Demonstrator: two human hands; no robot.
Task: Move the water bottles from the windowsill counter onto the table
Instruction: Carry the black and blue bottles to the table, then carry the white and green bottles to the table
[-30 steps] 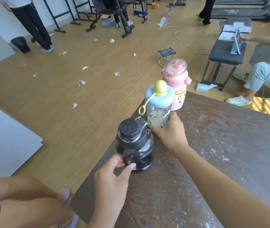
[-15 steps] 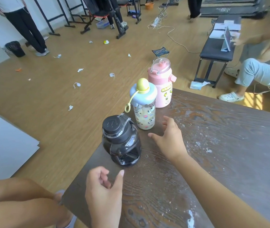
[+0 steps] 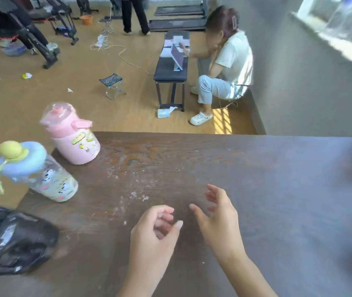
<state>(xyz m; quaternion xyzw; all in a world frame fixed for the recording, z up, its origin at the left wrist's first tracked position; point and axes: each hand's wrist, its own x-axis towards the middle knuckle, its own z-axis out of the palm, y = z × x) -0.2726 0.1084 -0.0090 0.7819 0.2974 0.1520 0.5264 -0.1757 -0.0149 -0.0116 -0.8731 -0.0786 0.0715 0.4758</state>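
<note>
Three bottles stand along the left edge of the dark wooden table point(image 3: 235, 168): a pink bottle point(image 3: 74, 144) farthest, a clear bottle with a blue lid and yellow knob point(image 3: 42, 176) in the middle, and a black bottle point(image 3: 10, 239) nearest, blurred at the frame's left edge. My left hand point(image 3: 153, 234) hovers over the table's middle with fingers loosely curled and nothing in it. My right hand point(image 3: 220, 219) is beside it, fingers spread, empty. The windowsill counter point(image 3: 331, 41) runs along the upper right, very blurred.
A person sits on a low seat by the grey wall beyond the table, next to a black bench point(image 3: 170, 67) with a tablet. A small folding stool point(image 3: 113, 84), cables, paper scraps and exercise equipment are on the wooden floor.
Both hands have let go of the black and clear bottles and pulled back to the table's middle. The view has swung right, bringing the wall and windowsill into sight.
</note>
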